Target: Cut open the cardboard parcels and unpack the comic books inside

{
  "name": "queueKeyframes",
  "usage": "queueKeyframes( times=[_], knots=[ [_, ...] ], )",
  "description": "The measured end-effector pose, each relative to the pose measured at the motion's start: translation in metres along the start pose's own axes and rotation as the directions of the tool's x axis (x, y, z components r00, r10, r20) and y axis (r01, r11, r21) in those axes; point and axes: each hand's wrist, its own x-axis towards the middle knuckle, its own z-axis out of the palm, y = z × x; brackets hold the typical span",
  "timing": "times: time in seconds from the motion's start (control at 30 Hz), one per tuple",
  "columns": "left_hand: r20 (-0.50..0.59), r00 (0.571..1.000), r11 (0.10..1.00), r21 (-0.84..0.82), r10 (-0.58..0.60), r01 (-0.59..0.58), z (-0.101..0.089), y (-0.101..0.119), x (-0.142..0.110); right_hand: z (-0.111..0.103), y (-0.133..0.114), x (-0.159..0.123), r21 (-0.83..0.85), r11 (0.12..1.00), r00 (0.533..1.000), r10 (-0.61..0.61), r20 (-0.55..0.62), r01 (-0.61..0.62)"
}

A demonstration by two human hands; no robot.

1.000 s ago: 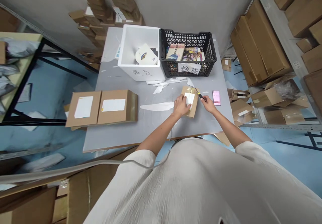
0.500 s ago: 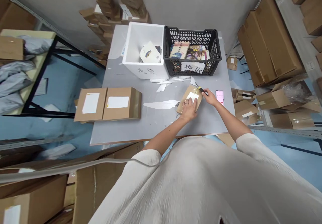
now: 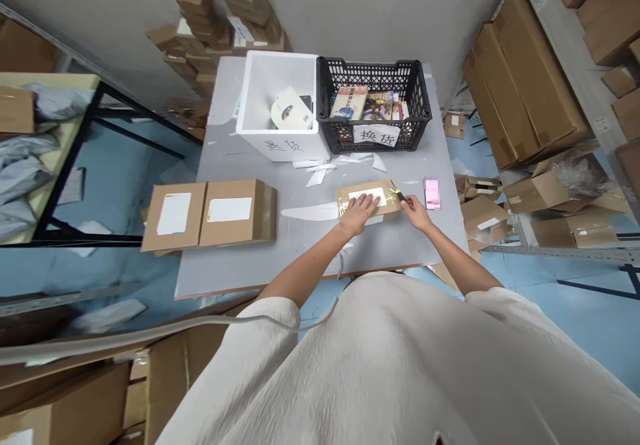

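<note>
A small taped cardboard box (image 3: 345,198) with a white label lies on the grey table (image 3: 310,258). Fingers spread, my left hand (image 3: 359,213) rests flat across the label and top of the box. My right hand (image 3: 414,210) is wrapped round a black and yellow utility knife (image 3: 400,195); its tip is at the right end of the box. White paper strips (image 3: 310,211) lie left of the box, and more scraps are scattered behind it. A phone with a pink screen (image 3: 432,193) lies right of my right hand.
A white foam bin (image 3: 287,145) and a black plastic crate (image 3: 423,115) holding books stand at the table's back. Two labelled cartons (image 3: 227,228) (image 3: 173,238) sit on the left. Shelving with large boxes (image 3: 530,85) is at right, and a rack of grey parcels (image 3: 25,171) at left.
The small box has turned from slanted to nearly level with the table's length. My left hand has shifted left on it, and the knife is now at the box's right end.
</note>
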Motion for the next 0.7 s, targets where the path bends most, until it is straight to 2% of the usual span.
queueKeyframes(
  times=[0.13, 0.23, 0.47, 0.6, 0.7],
  knots=[
    [-0.056, 0.998, 1.0, -0.013, -0.008, 0.008, 0.001, 0.002, -0.006, 0.006, 0.004, -0.009, 0.09, 0.993, 0.996, 0.065, 0.063, -0.071],
    [-0.106, 0.993, 0.998, -0.025, -0.059, 0.057, -0.003, 0.014, -0.004, 0.0, 0.003, -0.011, 0.17, 0.978, 0.989, 0.101, 0.104, -0.118],
    [-0.126, 0.989, 0.997, -0.045, -0.074, 0.069, -0.016, 0.031, 0.019, -0.034, -0.004, -0.006, 0.138, 0.985, 0.992, 0.096, 0.08, -0.107],
    [-0.1, 0.991, 0.995, -0.061, -0.09, 0.084, -0.013, 0.032, 0.031, -0.054, -0.007, -0.006, 0.08, 0.993, 0.994, 0.077, 0.076, -0.084],
    [-0.093, 0.99, 0.993, -0.056, -0.105, 0.1, -0.007, 0.035, 0.037, -0.066, -0.01, -0.007, 0.041, 0.997, 0.99, 0.066, 0.125, -0.072]
  ],
)
